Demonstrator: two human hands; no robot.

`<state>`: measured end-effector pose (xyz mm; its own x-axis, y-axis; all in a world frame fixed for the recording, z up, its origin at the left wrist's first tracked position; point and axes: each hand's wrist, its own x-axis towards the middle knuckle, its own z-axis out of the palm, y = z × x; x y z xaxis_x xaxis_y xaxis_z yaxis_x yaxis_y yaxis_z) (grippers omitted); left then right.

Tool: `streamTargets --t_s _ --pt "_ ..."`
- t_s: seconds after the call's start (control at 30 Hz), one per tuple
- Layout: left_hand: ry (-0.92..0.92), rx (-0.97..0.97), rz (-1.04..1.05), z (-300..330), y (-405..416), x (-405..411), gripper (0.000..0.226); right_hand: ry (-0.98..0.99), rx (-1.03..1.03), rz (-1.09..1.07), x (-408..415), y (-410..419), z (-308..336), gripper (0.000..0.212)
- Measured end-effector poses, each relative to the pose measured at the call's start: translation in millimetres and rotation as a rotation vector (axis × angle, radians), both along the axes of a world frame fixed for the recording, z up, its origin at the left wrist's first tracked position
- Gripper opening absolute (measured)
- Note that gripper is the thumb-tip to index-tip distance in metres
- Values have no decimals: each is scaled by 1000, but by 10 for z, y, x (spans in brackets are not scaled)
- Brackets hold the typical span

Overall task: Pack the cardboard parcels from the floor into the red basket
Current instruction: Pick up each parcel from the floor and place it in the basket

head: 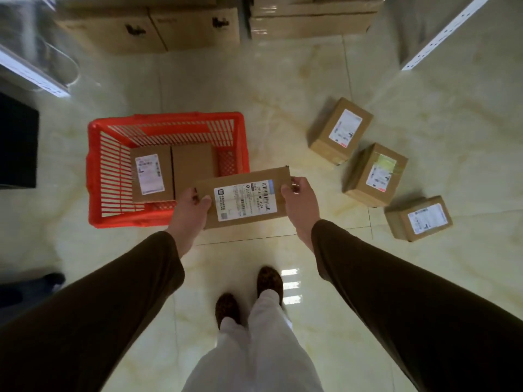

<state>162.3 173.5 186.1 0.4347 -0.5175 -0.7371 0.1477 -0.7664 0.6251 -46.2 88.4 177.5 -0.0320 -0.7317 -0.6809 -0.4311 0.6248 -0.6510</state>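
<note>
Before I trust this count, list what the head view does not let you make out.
- Basket floor near its front right corner: hidden by the held parcel and the left hand.
- Label text on the three floor parcels: too small and blurred.
- Large cartons at the top: cut off by the frame edge.
- Right hand fingers: mostly behind the parcel.

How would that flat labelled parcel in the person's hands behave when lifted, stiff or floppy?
Probably stiff: the flat parcel spans straight between the left hand and right hand without sagging. Likely light, since fingertips at its ends carry it. Its flat faces should not roll.
</note>
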Motion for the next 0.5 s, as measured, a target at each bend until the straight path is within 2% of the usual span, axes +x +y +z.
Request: streamTargets --t_s 0.17,0.33,0.5 --pt "9 22 -14 -134 36 462 18 54 11 45 526 -53 -101 32" --pt "64 32 -10 -267 23 976 33 158 -46 81 1066 -63 -277 45" --pt "96 36 1 -368 16 1493 26 138 -16 40 1529 -19 -457 47"
